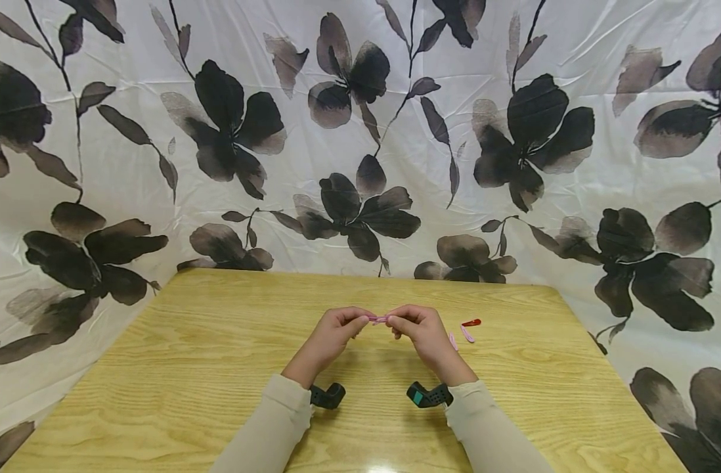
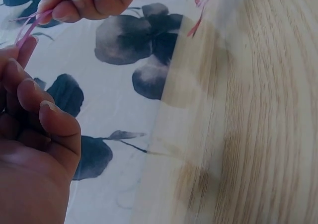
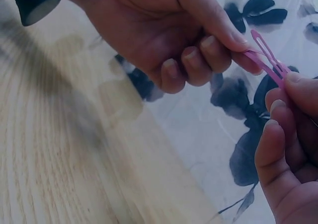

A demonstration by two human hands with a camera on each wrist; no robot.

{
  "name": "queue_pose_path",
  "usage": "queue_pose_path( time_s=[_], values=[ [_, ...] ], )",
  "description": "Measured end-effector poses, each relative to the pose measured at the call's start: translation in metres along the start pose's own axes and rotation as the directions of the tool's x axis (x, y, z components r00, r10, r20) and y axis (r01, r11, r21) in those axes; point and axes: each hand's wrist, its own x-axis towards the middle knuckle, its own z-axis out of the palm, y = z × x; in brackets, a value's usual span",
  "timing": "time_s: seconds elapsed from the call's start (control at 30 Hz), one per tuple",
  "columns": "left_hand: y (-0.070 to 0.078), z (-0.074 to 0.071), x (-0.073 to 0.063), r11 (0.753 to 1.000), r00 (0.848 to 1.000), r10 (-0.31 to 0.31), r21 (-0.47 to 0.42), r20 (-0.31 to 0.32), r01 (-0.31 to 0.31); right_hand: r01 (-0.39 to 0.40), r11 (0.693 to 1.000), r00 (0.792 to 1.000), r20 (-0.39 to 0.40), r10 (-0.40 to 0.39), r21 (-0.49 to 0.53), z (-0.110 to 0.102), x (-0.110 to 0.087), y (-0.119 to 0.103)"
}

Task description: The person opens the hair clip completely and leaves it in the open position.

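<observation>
evidently, the left hand [image 1: 339,328] and right hand [image 1: 420,332] pinch opposite ends of a pink hair clip [image 1: 381,320] above the tabletop [image 1: 218,348], likely steadying its parted arms; loose clips [image 1: 467,334] lie toward three o'clock.

Held pink clip [image 3: 262,63]: its ends are covered by your fingertips; in the head view it is too small for you to make out its parts.
Left hand [image 1: 337,330]: cut off by the left and bottom edges of your left wrist view.
Right hand [image 1: 421,330]: cut off by the right and bottom edges of your right wrist view.
Pink clip by your wrist [image 1: 452,341]: you cannot tell whether the right hand hides part of it.
Red clip [image 1: 471,322]: too small for you to see any detail.
Sleeves [image 1: 495,427]: your head view's bottom edge cuts them off.
Worktop [image 1: 177,368]: its near edge falls outside your head view.
</observation>
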Motion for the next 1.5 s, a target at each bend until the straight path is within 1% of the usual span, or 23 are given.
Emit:
queue_pose_path(
  time_s=[0.1,0.27,0.5,0.7,0.87,1.03,1.3,1.43,1.5],
  values=[
    [0.0,-0.001,0.0,0.999,1.0,0.01,0.039,-0.016,-0.009,0.001,1.0,1.0,-0.007,-0.001,-0.008,0.0,0.0,0.0],
    [-0.002,-0.003,0.001,0.996,0.999,-0.003,0.094,-0.037,0.006,-0.017,1.0,1.0,-0.026,0.017,-0.01,0.0,0.0,0.003],
    [-0.005,-0.007,0.0,0.986,0.999,-0.011,0.167,-0.037,0.017,-0.046,0.999,0.998,-0.049,0.045,-0.013,0.003,0.002,0.008],
    [-0.009,-0.01,0.0,0.962,0.999,-0.019,0.273,-0.039,0.029,-0.049,0.998,0.997,-0.06,0.047,-0.034,0.007,0.003,0.013],
    [-0.012,-0.013,0.0,0.94,1.0,-0.018,0.341,-0.014,0.022,-0.058,0.997,0.996,-0.071,0.054,-0.043,0.011,0.002,0.015],
    [-0.012,-0.015,-0.002,0.93,1.0,-0.025,0.366,0.01,0.019,-0.076,0.992,0.994,-0.081,0.068,-0.101,0.015,0.001,0.017],
    [-0.016,-0.02,-0.003,0.907,0.998,-0.053,0.42,0.038,0.032,-0.061,0.979,0.998,-0.042,0.053,-0.193,0.019,-0.001,0.019],
    [-0.019,-0.021,-0.003,0.9,0.997,-0.06,0.434,0.053,0.031,-0.061,0.97,0.998,-0.04,0.053,-0.235,0.021,-0.002,0.021],
    [-0.02,-0.022,-0.003,0.897,0.996,-0.061,0.441,0.065,0.026,-0.051,0.96,0.998,-0.041,0.042,-0.274,0.022,-0.002,0.022]
  ],
)
